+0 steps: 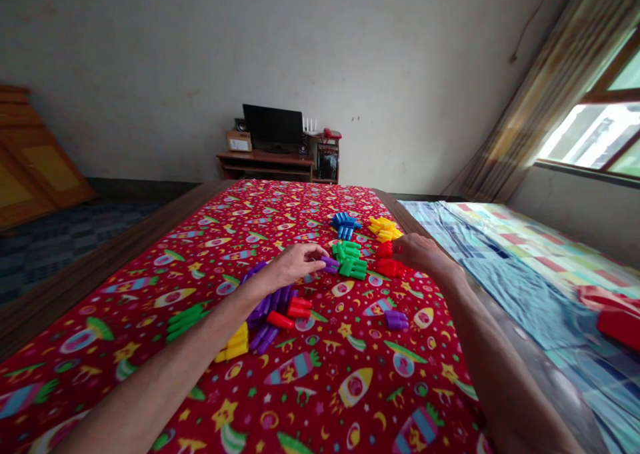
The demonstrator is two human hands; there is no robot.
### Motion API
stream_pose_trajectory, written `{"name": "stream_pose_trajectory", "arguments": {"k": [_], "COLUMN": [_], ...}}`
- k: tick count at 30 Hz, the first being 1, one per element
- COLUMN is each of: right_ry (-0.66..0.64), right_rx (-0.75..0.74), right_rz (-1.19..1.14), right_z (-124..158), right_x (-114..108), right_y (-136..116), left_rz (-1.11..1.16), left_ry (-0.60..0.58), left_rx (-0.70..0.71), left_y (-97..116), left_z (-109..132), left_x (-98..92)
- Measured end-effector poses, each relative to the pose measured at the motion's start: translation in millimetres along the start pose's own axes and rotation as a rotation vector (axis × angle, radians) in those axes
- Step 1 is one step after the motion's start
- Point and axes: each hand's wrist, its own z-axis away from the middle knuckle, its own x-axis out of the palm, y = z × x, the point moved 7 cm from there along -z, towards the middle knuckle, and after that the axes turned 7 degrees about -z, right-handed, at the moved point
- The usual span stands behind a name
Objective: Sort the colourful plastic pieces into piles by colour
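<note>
My left hand pinches a purple plastic toy block between thumb and fingertips, right beside a pile of green blocks. Farther right, my right hand is closed at a red block, its fingertips partly hidden behind the hand. More red blocks lie just below it. A blue pile and a yellow pile sit beyond the hands. Under my left forearm is a mixed heap with purple blocks, red blocks, yellow blocks and green blocks, partly covered by the arm.
A lone purple block lies on the red patterned cloth. To the right is a bed with a blue and checked cover. A desk with a monitor stands against the far wall, and a wooden cabinet is at left.
</note>
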Motion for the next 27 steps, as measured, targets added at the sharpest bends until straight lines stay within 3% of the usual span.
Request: {"name": "stream_pose_trajectory", "arguments": {"k": [3, 8, 10, 14, 19, 22, 24, 27], "right_ry": [0.103, 0.167, 0.197, 0.191, -0.115, -0.190, -0.206, -0.157], "right_rx": [-0.105, -0.598, -0.627, -0.533, -0.581, -0.555, -0.498, -0.482], "right_rz": [-0.090, -0.468, -0.503, -0.389, -0.310, -0.285, -0.262, -0.283], "right_z": [7.4, 28.2, 30.4, 24.9, 31.8, 46.6, 57.1, 70.4], "right_x": [-12.1, -8.8, -3.0, 1.5, 8.6, 19.5, 31.1, 41.9], "right_y": [-25.0, -107.4, -123.1, -113.1, -81.1, -63.8, -51.6, -42.0], "left_rz": [0.017, 0.164, 0.234, 0.166, -0.122, -0.270, -0.384, -0.571], "left_ry": [0.008, 0.035, 0.018, 0.031, 0.063, 0.054, 0.027, -0.022], "left_rx": [-0.004, -0.045, -0.064, -0.063, -0.010, 0.001, -0.026, -0.116], "left_y": [2.3, 10.7, 13.0, 11.7, 18.0, 23.8, 18.6, -7.0], "left_z": [0.5, 3.7, 4.5, 4.4, 6.1, 12.7, 23.1, 49.3], "left_x": [-3.3, -6.4, -2.8, -1.2, -23.6, -44.1, -53.2, -57.3]}}
